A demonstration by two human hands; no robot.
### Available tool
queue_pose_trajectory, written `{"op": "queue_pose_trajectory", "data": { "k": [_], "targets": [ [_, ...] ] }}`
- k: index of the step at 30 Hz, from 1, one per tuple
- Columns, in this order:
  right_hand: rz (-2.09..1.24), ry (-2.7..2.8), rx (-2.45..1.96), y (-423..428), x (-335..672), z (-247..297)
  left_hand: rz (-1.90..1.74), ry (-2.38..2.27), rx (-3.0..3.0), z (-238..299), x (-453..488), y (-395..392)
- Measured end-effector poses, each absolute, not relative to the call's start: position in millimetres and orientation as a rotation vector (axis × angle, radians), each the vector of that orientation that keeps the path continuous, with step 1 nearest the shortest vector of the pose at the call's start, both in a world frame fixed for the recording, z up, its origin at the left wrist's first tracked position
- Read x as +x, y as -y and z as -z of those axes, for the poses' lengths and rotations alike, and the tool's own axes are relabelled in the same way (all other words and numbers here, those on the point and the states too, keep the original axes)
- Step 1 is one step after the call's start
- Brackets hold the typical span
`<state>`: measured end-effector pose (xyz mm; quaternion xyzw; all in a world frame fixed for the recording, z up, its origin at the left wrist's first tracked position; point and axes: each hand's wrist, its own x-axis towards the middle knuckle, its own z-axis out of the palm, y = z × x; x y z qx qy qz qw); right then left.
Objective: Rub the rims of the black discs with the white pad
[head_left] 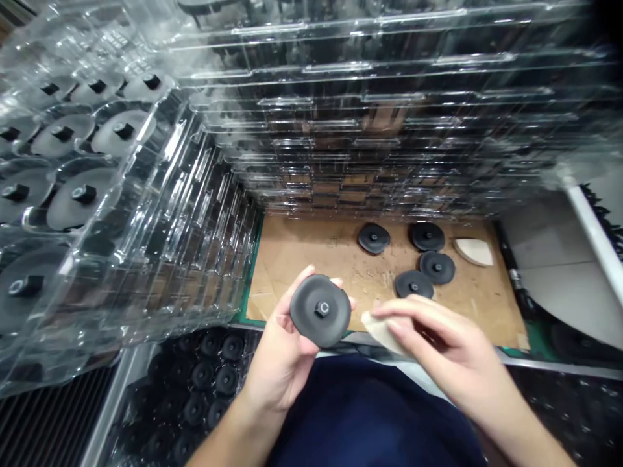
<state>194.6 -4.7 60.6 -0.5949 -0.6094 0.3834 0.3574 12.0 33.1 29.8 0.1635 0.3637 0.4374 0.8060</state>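
Observation:
My left hand (282,350) grips a black rounded disc (311,324) by its edge, its short central stub facing up. To the right of it, my right hand (438,344) pinches a cream-coloured pad (382,332) between thumb and fingers. A small gap separates the pad from the disc. Beyond my hands, several similar black discs (374,239) lie on a sheet of brown cardboard (302,246). Near the cardboard's right end rests another cream pad (474,251) with a curved edge.
Tall stacks of clear plastic trays (341,130) wall off the back. More stacked trays (185,214) stand at the left, the top one holding discs (124,130). Below left is a tray of black discs (195,408). A pale curved panel (559,259) stands at the right.

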Motion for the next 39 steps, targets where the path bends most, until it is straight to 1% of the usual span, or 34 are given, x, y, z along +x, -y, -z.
{"op": "queue_pose_trajectory", "data": {
  "k": [2,4,5,7,8,10,12,14,18,20,22,28,29,33,37,39],
  "targets": [
    [-0.848,1.534,-1.503,2.2,189.8,-68.2,-0.939,-0.753,0.359,-31.4,16.9,-32.8],
    [-0.761,1.615,-1.317,-5.4,179.3,-76.1,-0.922,-0.743,0.353,-32.1,20.3,-32.8],
    [-0.757,1.663,-1.222,-9.5,174.8,-78.1,-0.910,-0.762,0.350,-32.2,20.7,-33.2],
    [-0.867,1.722,-1.134,-14.0,172.1,-75.1,-0.899,-0.827,0.338,-32.3,18.4,-35.4],
    [-0.960,1.706,-1.169,-13.2,174.3,-69.8,-0.904,-0.861,0.326,-32.3,16.2,-36.8],
    [-1.108,1.566,-1.376,-4.5,183.4,-52.4,-0.924,-0.898,0.296,-32.3,11.7,-39.4],
    [-1.146,1.343,-1.626,11.1,193.1,-30.4,-0.935,-0.887,0.277,-31.8,9.3,-40.6],
    [-1.177,1.164,-1.786,28.6,198.4,-10.1,-0.926,-0.848,0.275,-30.9,10.0,-40.4],
    [-1.332,1.071,-1.792,44.9,199.1,9.7,-0.894,-0.785,0.270,-28.9,14.6,-38.9],
    [-1.328,1.056,-1.768,37.8,200.3,5.6,-0.885,-0.785,0.271,-28.7,15.8,-38.3],
    [-1.254,1.080,-1.736,23.2,200.7,-8.5,-0.878,-0.785,0.279,-28.8,16.9,-37.2],
    [-0.747,1.423,-1.387,-18.1,171.3,-68.0,-0.858,-0.831,0.312,-30.3,24.3,-30.6],
    [-0.733,1.513,-1.324,-21.1,165.5,-73.1,-0.848,-0.858,0.311,-30.5,24.9,-29.9],
    [-0.944,1.829,-1.257,-26.2,156.3,-76.9,-0.840,-0.929,0.292,-29.3,24.8,-28.6],
    [-0.653,1.689,-1.304,-22.7,157.3,-74.2,-0.785,-0.881,0.309,-27.5,24.5,-28.0],
    [-0.747,1.684,-1.240,-18.3,159.8,-76.8,-0.773,-0.862,0.300,-27.8,23.5,-28.8]
  ]
}}
